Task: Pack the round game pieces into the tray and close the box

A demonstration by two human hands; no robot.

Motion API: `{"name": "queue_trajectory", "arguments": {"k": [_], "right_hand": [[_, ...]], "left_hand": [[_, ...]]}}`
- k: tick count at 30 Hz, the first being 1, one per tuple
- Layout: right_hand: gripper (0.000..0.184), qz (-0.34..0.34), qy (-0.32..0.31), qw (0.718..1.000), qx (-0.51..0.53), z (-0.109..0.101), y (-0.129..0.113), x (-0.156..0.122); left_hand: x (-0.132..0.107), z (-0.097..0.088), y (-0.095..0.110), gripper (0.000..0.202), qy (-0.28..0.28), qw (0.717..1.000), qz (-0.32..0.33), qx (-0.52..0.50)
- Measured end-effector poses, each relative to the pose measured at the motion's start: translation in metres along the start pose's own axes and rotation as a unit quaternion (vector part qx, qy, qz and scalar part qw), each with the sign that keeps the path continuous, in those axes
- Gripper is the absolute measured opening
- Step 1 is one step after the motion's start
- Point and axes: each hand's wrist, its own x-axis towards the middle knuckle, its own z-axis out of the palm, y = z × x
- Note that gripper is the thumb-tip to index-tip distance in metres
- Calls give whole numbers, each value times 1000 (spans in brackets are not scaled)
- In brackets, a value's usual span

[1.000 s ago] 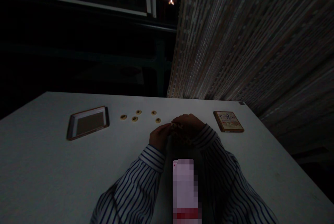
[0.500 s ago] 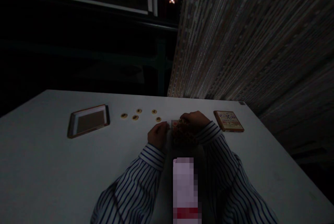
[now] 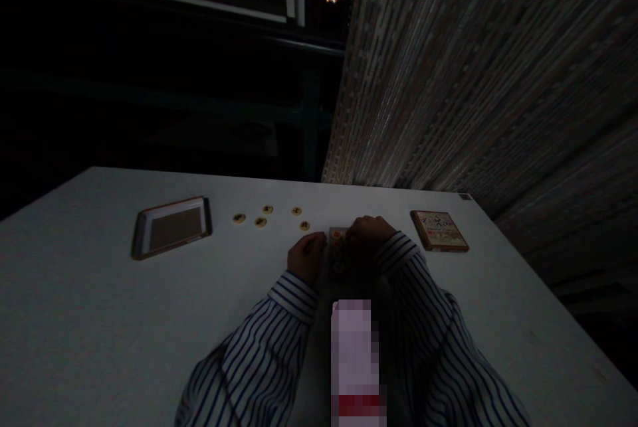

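Observation:
A shallow box [image 3: 336, 274] of round Chinese chess pieces [image 3: 339, 267] sits between my hands, much of it in shadow. My left hand [image 3: 305, 257] rests at the box's left edge with its fingers curled together; whatever it may hold is hidden. Over the box's far right part, my right hand [image 3: 367, 238] has its fingers bent down among the pieces. Its fingertips are too dark to show what they grip. Beyond my left hand, several loose chess pieces [image 3: 260, 222] lie spread on the white table [image 3: 239, 267].
An open, rimmed tray or lid [image 3: 174, 226] lies at the left. On the right is a flat box [image 3: 439, 230] with a printed cover. A lit phone-like screen [image 3: 353, 347], blurred out, is between my forearms. A strand curtain [image 3: 423, 82] hangs behind the table.
My right hand has dipped further into the box, and the piece seen at its fingertips is now hidden. More pieces show on the box's left side. My left hand has barely shifted.

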Motion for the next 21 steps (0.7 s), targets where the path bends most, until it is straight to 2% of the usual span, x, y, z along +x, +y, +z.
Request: {"name": "queue_trajectory", "arguments": {"k": [12,21], "right_hand": [[33,15,4,1000,-5,3,-4,-2],[33,-1,-4,1000,22,0,2,-2]], "left_hand": [[0,0,-2,28,-8,1000,8,11],[-1,-2,2,25,-16,1000,6,24]]}}
